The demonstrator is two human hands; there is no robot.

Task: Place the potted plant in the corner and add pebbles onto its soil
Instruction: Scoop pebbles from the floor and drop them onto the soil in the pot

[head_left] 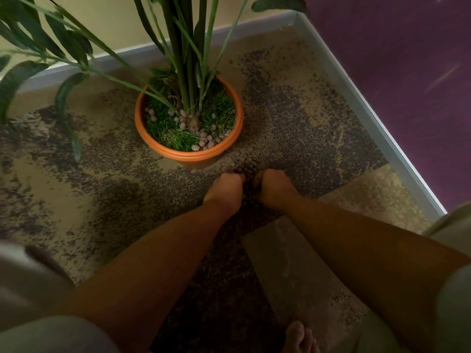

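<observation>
The potted plant stands on the carpet near the room's corner, in an orange pot (189, 154) with tall green stems and grass-like filling. Several pale pebbles (205, 142) lie on its soil, mostly at the front and around the stems. Just in front of the pot, a dark heap of pebbles (245, 163) sits on the floor. My left hand (225, 191) and my right hand (272, 187) press against this heap from either side, fingers curled down into it. The fingertips are hidden among the pebbles.
Grey skirting (356, 98) runs along a purple wall on the right and a cream wall behind the pot. Long leaves (63, 44) hang over the left floor. My bare foot (299, 337) and my knees frame the bottom edge.
</observation>
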